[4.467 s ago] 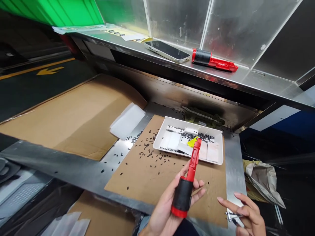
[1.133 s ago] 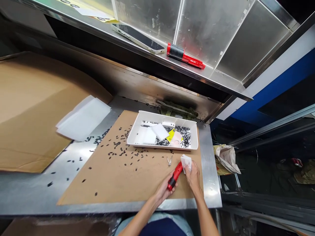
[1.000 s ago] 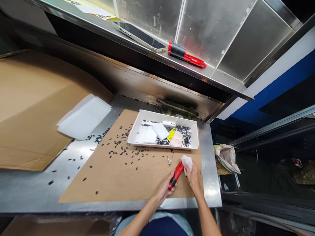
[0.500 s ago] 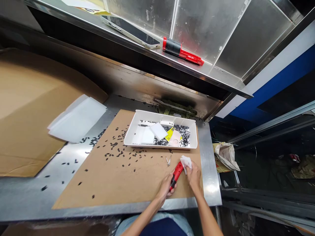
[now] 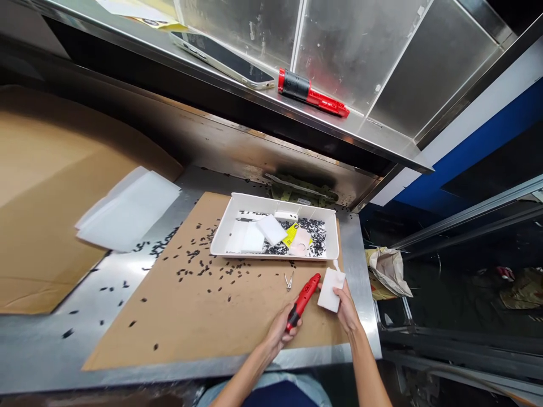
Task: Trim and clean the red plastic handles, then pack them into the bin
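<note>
My left hand is closed round the black grip of a red tool, which points up and to the right over the brown cardboard sheet. My right hand pinches a small white pad just right of the tool's tip, a little apart from it. A small metal clip lies on the cardboard to the left of the tool. Just beyond stands a white tray with white pads, a yellow tag and several small black parts.
Several small black parts are scattered over the cardboard and the steel bench. A stack of white sheets lies at the left. On the upper shelf rest a phone and a second red tool. A crumpled bag hangs right of the bench.
My right hand has drawn the white pad away from the tool's tip to the right, and the pad now shows flat. Earlier that hand held the metal clip, now on the cardboard.
</note>
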`<state>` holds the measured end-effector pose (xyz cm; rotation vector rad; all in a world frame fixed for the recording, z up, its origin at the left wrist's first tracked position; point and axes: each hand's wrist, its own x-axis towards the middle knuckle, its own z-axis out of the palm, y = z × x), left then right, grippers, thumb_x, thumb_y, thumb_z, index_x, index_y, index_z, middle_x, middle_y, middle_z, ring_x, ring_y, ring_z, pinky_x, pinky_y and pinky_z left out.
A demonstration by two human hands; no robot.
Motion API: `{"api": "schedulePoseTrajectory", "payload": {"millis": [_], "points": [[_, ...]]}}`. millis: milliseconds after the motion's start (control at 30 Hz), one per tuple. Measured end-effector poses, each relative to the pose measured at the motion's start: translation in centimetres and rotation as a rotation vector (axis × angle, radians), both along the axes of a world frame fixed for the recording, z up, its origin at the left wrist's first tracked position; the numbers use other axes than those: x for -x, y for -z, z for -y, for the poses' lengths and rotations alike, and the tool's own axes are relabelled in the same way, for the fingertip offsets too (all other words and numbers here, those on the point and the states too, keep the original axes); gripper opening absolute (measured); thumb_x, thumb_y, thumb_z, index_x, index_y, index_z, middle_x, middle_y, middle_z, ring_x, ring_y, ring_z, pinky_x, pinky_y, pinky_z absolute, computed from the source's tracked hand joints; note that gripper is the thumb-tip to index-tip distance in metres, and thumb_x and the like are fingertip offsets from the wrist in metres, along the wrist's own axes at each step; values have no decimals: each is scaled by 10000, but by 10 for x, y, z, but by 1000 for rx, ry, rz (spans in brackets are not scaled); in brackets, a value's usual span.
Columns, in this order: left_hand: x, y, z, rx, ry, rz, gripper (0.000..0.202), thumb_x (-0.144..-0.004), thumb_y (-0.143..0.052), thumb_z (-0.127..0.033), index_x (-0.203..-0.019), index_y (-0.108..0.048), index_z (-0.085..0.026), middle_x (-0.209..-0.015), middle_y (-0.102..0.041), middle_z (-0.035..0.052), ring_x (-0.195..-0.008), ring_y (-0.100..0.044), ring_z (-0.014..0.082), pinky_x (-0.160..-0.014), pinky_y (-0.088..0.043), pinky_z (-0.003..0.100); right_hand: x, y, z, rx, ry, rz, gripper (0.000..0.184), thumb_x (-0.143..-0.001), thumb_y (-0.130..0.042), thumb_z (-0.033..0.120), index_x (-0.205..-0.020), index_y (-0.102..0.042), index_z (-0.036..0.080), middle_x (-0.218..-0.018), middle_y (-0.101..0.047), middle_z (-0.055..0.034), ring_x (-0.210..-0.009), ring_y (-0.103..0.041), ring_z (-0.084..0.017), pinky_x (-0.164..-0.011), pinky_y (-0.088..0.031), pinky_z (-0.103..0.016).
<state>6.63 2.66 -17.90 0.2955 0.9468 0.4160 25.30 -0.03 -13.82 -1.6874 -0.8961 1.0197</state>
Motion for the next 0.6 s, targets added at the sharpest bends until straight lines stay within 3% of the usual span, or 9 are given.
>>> {"api": "schedulePoseTrajectory", "payload": {"millis": [133,233,300,367,467,600], "points": [[2,1,-1,51,-15,43,339,-988,-402,-419,-1180,-506,-159,-604,-511,-62,-333,-356,30,-283,-177,138,3,-4,12,34,-63,-65,606,-859,-391,377,-1440,-299,233,-1200,-646,-99,-767,-700,-212,-644,-545,-347],[2,2,-2,74,-20,59,333,-981,-421,-423,-1160,-516,-159,-605,-510,-63,-333,-353,29,-282,-179,137,-5,-8,12,74,-125,-21,572,-920,-324,446,-1441,-336,208,-1180,-652,-129,-802,-696,-235,-647,-550,-371],[2,1,-2,88,-20,62,333,-982,-419,-424,-1163,-513,-160,-608,-508,-63,-335,-355,28,-280,-178,135,-10,-11,8,88,-155,62,586,-939,-306,518,-1433,-382,211,-1193,-642,-138,-924,-674,-258,-727,-552,-401],[2,1,-3,99,-17,63,332,-988,-409,-419,-1171,-510,-161,-614,-507,-61,-339,-351,27,-279,-176,134,-7,-13,5,90,-172,185,588,-938,-339,537,-1453,-367,257,-1257,-596,-121,-1104,-598,-272,-902,-500,-451],[2,2,-5,113,-14,54,328,-993,-401,-420,-1141,-522,-154,-623,-505,-59,-344,-328,23,-279,-176,136,16,-13,9,97,-196,389,549,-947,-362,449,-1480,-288,341,-1259,-541,-103,-1134,-555,-284,-1014,-404,-532],[1,6,-3,121,-2,12,358,-986,-402,-455,-933,-560,-138,-602,-490,-62,-352,-325,26,-283,-191,146,56,-6,28,94,-302,584,488,-909,-447,325,-1382,-433,440,-1409,-393,-82,-1202,-514,-333,-978,-437,-556]]}}
